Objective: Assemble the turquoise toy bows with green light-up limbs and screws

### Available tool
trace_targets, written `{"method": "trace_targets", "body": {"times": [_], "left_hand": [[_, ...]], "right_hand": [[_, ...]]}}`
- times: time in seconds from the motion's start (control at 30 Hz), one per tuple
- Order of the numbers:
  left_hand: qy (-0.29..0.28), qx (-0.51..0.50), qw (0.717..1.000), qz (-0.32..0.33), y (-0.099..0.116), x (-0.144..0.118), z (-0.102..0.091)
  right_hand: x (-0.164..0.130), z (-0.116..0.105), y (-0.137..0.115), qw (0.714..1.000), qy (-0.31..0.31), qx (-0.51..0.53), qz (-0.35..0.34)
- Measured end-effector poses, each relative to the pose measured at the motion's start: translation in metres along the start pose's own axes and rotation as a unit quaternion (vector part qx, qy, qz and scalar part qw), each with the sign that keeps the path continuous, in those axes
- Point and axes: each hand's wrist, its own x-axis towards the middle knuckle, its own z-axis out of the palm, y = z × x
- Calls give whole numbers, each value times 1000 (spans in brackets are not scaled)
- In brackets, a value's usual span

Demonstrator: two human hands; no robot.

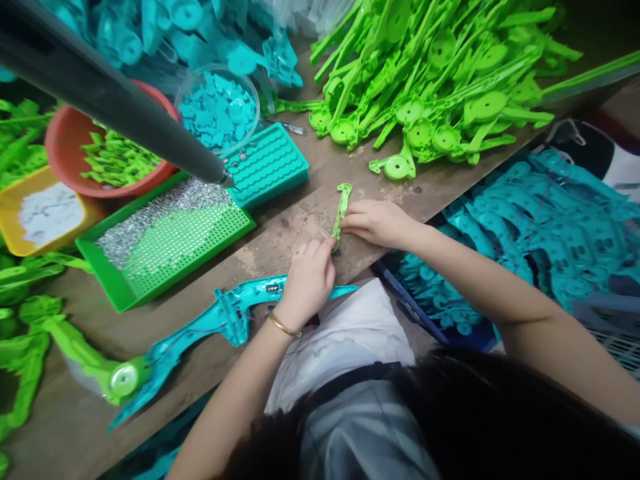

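Observation:
A small green plastic part [342, 212] stands on edge on the brown workbench [280, 233]. My left hand [309, 280] pinches its near end, a ring on one finger and a gold bangle at the wrist. My right hand [377, 223] grips the part's middle from the right. Just under my left wrist lies a long teal plastic shell [225, 320] with small wires inside, its far end meeting a green disc piece [123, 380].
A green tray of small silver screws [165, 230] and a teal holed block [267, 163] sit left of my hands. A grey powered screwdriver [115, 100] hangs over them. Heaps of green parts [430, 80] and teal parts [550, 227] lie around; bowls stand at the back left.

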Motion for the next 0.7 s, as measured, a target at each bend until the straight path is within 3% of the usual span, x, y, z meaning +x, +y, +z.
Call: {"method": "trace_targets", "body": {"times": [0.13,0.3,0.53,0.7], "left_hand": [[2,-12,1000,5,-1,0,-1],[-20,30,999,-2,4,4,0],[-55,57,997,-5,8,12,-3],[-5,43,999,0,8,-4,-8]], "right_hand": [[4,-1,2,1000,-10,-3,3],[1,5,-7,996,28,44,66],[-13,16,-22,995,31,-34,87],[-17,9,-23,994,40,-4,101]]}}
